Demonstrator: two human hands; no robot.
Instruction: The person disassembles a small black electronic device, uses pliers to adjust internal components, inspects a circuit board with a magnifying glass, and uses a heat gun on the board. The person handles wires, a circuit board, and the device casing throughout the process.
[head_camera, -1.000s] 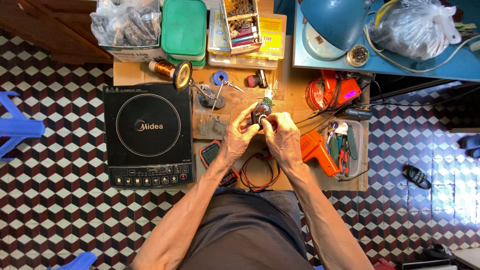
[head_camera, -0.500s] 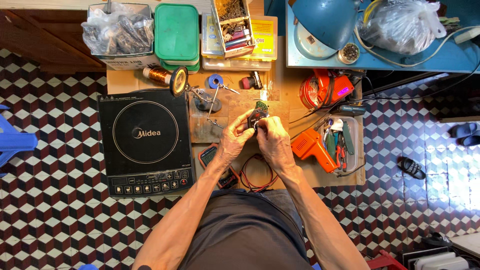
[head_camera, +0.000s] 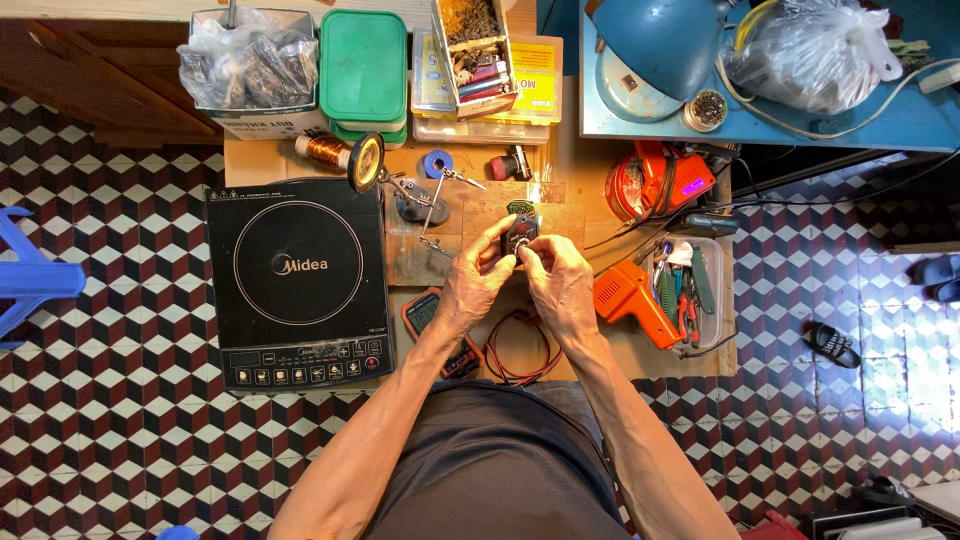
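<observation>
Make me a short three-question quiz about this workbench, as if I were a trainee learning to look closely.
1. True or false: both hands are on the small dark part.
2. What lies left of the hands on the bench: A) a black induction cooktop, B) a kettle, C) a laptop?
3. What colour is the soldering gun to the right of the hands?

Key
1. True: the left hand and right hand pinch the small dark part between them.
2. A: the black induction cooktop sits on the bench.
3. Orange: the soldering gun lies beside a clear tray of hand tools.
</observation>
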